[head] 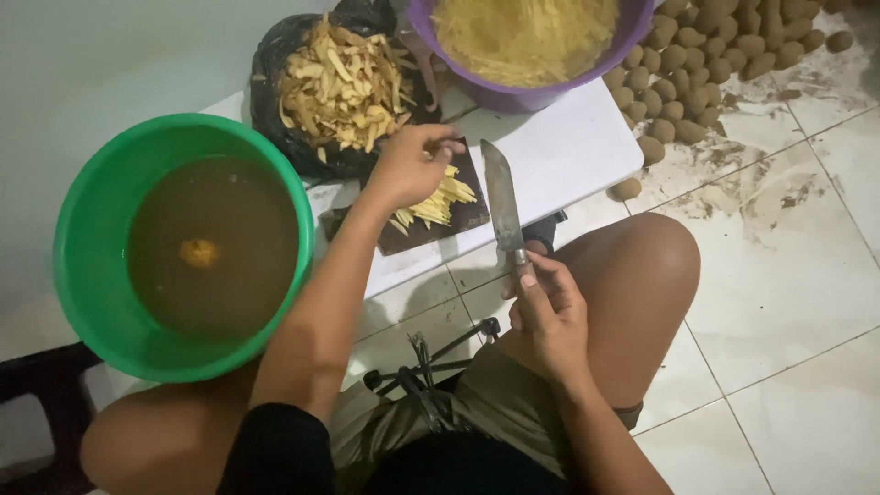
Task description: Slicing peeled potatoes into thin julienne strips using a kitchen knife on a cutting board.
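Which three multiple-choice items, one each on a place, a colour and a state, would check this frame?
1. Where do the cut potato strips lie?
A. on the dark cutting board
B. in the green basin
C. on the floor

2. What colour is the tub of shredded potato?
A. red
B. purple
C. white

3. What is the right hand doing?
A. resting empty
B. holding a peeler
C. gripping a knife

Answers: 1 A, the strips sit on the board under the left hand. 2 B, its rim and wall are purple. 3 C, the fingers close round the handle, blade pointing away.
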